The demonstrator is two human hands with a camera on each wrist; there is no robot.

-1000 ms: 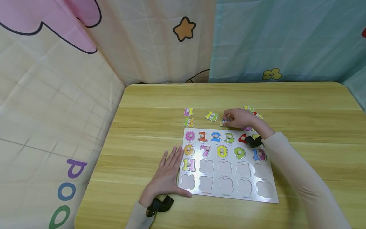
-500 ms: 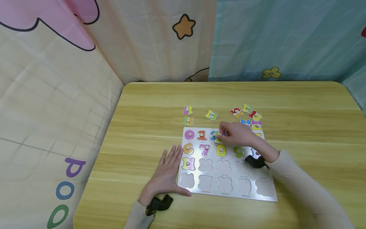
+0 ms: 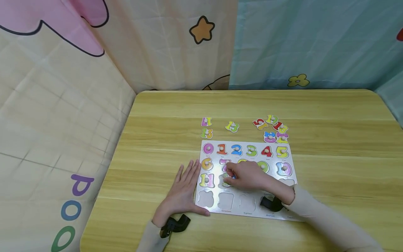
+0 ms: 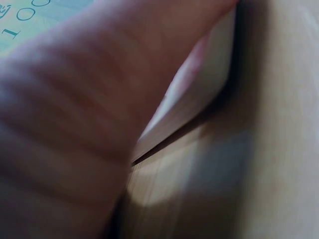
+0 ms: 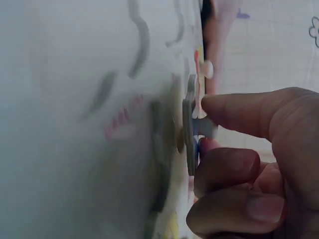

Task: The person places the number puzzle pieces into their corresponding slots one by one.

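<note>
A white number puzzle board [image 3: 217, 206] lies on the table. My left hand [image 3: 182, 192] rests with its fingers straight against the board's left edge, the thumb at the front corner. Over the recess just right of the 11 piece [image 3: 206, 180], my right hand [image 3: 248, 175] pinches a puzzle piece [image 5: 190, 129] by its knob. Green and blue show on that piece; my fingers hide most of its number. In the right wrist view it stands slightly off the board. Pieces 0 to 11 sit in their recesses, some partly covered by my right hand.
Loose number pieces lie behind the board: two at the left [image 3: 206, 127], a 13 piece [image 3: 232, 126] in the middle, and a cluster [image 3: 272, 129] at the right. Bare wooden table [image 3: 157, 140] extends around the board. Curtains [image 3: 176, 52] hang behind it.
My right hand has carried the piece from behind the board, over the top row, to the recess beside the 11 piece. My left hand has kept its place.
</note>
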